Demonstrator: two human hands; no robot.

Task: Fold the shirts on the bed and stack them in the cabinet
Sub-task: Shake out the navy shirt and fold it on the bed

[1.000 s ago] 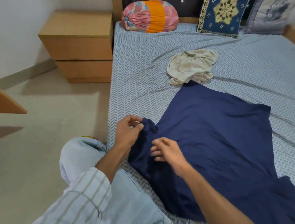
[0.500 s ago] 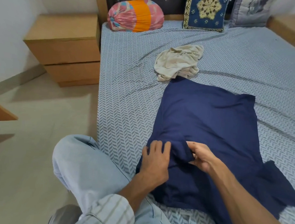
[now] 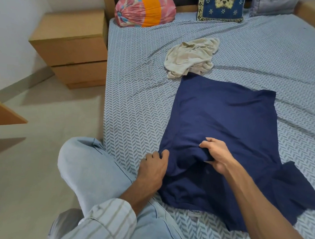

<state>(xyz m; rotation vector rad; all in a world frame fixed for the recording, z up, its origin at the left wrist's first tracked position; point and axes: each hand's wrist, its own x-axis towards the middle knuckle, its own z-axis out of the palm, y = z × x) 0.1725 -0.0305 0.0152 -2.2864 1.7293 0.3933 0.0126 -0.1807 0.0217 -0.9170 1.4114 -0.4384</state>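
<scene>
Navy shirt [image 3: 223, 122] lies flat on bed [image 3: 136, 100], centre-right. Left hand [image 3: 153, 169] at 7 o'clock, fingers curled on shirt's edge. Right hand [image 3: 215, 154] pinches a folded-in sleeve (5 o'clock). Crumpled beige shirt [image 3: 190, 56] touches navy one at 12 o'clock

I was in a home bedroom. Under my fingers [image 3: 165, 154] lay a bed [image 3: 136, 93] in a chevron sheet. Far beyond them, at its head, sat a bolster [image 3: 145, 9] and cushion [image 3: 221, 9] against a dark headboard. Off to their left stood a wooden nightstand [image 3: 71, 48] on a pale floor [image 3: 34, 150].
</scene>
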